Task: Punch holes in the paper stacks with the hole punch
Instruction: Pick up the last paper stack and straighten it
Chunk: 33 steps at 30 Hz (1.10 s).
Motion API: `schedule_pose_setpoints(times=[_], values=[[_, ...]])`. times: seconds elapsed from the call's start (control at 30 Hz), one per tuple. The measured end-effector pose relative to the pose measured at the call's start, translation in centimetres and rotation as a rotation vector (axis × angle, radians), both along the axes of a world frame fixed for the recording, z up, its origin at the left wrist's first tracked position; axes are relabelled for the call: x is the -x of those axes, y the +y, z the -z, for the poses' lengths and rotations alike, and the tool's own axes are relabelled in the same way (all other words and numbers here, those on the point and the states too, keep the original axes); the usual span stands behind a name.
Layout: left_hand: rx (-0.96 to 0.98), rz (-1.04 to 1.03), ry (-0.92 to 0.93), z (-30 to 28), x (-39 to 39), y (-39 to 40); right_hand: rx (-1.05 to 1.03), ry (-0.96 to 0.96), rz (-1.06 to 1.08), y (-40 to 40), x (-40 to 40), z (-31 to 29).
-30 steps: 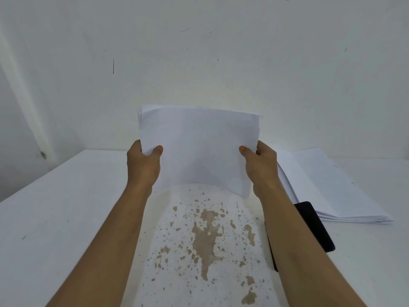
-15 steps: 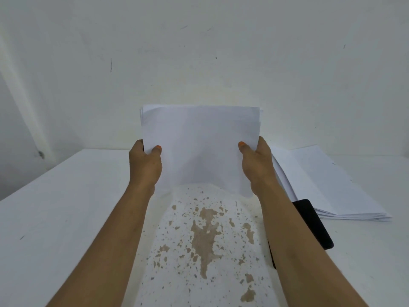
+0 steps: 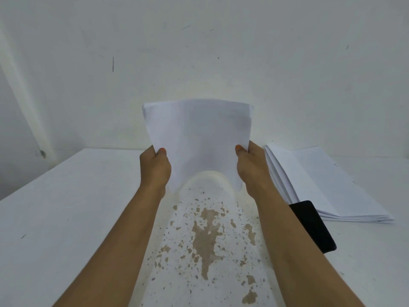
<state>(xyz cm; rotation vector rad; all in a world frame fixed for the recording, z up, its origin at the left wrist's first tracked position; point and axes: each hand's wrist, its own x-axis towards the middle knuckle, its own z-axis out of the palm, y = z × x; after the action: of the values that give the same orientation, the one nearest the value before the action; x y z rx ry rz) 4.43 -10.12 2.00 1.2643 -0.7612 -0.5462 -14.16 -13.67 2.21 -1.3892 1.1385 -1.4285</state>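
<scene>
Both hands, left hand (image 3: 156,168) and right hand (image 3: 251,168), are pinching the upright paper stack (image 3: 198,142) by its side edges, which is looking light, floppy and prone to fanning.

Both bare forearms reach forward from the lower edge of the view, nearly parallel and a little apart. The left hand (image 3: 155,167) is raised, its thumb with an orange-painted nail lying on the near face of the thin white paper stack (image 3: 198,138), fingers hidden behind. The right hand (image 3: 252,169) mirrors it at the opposite edge, each grip pinching the sheets upright
</scene>
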Motion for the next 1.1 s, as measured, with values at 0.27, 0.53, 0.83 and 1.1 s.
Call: schedule_pose_setpoints(times=[0.27, 0.53, 0.83, 1.1], values=[[0.007, 0.039, -0.16, 0.2, 2.0, 0.2, 0.046, 0.034, -0.005, 0.8, -1.7, 1.0], [-0.004, -0.013, -0.199, 0.6, 2.5, 0.0, 0.024, 0.015, 0.02, 0.8, -1.6, 0.5], [-0.169, 0.075, -0.082, 2.2, 1.7, 0.0, -0.137, 0.055, -0.018, 0.8, -1.4, 2.0], [-0.135, 0.02, -0.098, 1.5, -0.3, -0.4, -0.057, 0.195, 0.111, 0.6, -0.3, 0.7]])
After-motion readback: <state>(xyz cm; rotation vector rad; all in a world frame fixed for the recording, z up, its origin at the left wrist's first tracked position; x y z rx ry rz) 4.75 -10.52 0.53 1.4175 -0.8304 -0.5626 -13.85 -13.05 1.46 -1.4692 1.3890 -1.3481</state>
